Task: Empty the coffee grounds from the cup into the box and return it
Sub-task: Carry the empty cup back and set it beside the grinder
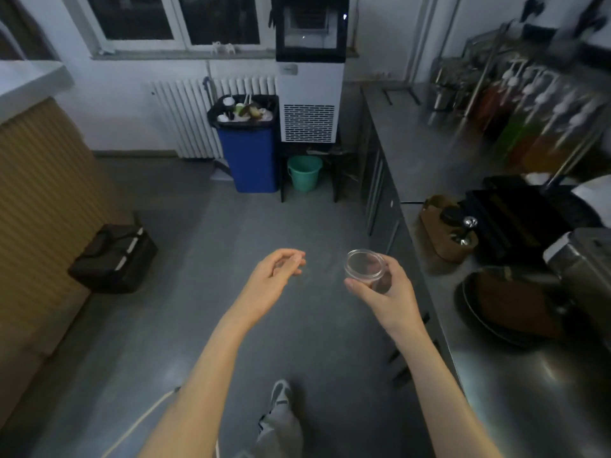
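Note:
My right hand (386,292) holds a small clear plastic cup (365,267) upright over the floor, just left of the steel counter; dark brown grounds show at its bottom. My left hand (276,272) hovers a short way to the left of the cup, fingers loosely curled, holding nothing. On the counter to the right sits a brown box-like container (446,233) with a tamper in it, and nearer to me a dark round tray (509,305) holding brown grounds. Which of these is the box I cannot tell.
A steel counter (529,385) runs along the right with syrup bottles (529,127) and black machines (515,216). Ahead stand a full blue bin (251,153), a green bucket (304,173) and a white appliance (309,94). A black bag (114,259) lies on the floor at left.

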The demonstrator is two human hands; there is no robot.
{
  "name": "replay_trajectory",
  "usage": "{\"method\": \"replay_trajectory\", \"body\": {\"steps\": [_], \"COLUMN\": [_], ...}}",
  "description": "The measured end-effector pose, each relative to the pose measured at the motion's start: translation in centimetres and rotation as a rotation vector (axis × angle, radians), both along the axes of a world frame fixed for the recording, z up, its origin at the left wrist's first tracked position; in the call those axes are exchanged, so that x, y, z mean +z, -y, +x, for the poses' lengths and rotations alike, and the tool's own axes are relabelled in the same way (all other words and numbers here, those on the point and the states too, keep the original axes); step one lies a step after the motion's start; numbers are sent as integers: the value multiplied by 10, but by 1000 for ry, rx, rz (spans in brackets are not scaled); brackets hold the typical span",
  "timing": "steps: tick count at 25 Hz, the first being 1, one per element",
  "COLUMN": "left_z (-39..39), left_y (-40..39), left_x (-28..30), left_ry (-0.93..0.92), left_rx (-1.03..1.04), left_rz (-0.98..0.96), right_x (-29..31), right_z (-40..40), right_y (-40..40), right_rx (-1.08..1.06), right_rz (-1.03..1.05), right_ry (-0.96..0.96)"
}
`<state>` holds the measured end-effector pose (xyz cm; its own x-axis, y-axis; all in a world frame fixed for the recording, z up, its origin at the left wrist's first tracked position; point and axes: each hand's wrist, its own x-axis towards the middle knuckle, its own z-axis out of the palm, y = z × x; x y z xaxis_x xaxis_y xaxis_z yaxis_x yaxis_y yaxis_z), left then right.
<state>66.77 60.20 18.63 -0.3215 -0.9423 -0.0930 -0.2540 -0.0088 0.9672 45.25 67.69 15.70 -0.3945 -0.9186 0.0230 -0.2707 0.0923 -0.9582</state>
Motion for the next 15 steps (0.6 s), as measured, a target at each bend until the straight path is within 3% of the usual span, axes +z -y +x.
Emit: {"method": "replay_trajectory", "body": {"steps": [15], "left_z": [-37], "left_y": [255], "left_x": [15], "left_ry": [-91], "left_rx": [-132], "left_rz": [56], "right_x": [34], "right_z": [-26], "right_y": [200], "right_rx": [-266], "right_rz": [30], "right_ry": [51]}}
